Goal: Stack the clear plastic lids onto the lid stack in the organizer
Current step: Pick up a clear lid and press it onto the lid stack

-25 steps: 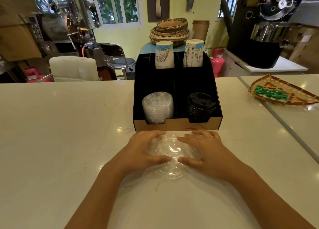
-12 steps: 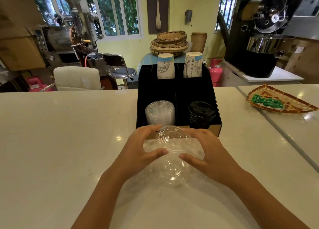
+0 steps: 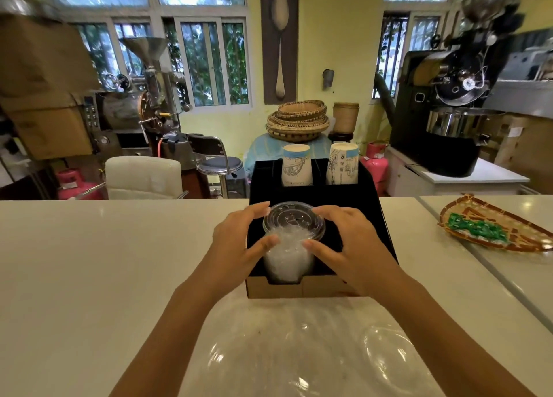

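Observation:
A clear plastic lid (image 3: 294, 219) sits at the top of the clear lid stack (image 3: 288, 259) in the front-left compartment of the black organizer (image 3: 371, 193). My left hand (image 3: 242, 241) grips the lid's left edge and my right hand (image 3: 347, 241) grips its right edge, fingers curled around the rim. Two more clear dome lids (image 3: 389, 354) lie on a clear plastic sheet on the white counter near me. My right hand hides the front-right compartment.
Two stacks of paper cups (image 3: 296, 164) stand in the organizer's back slots. A woven tray (image 3: 490, 226) with a green packet lies on the counter at the right. Behind the white counter (image 3: 104, 262) are a stool, a chair and coffee roasters.
Both hands lifted one clear lid off the counter and carried it forward over the organizer, onto the top of the lid stack. The camera tilted up and moved closer.

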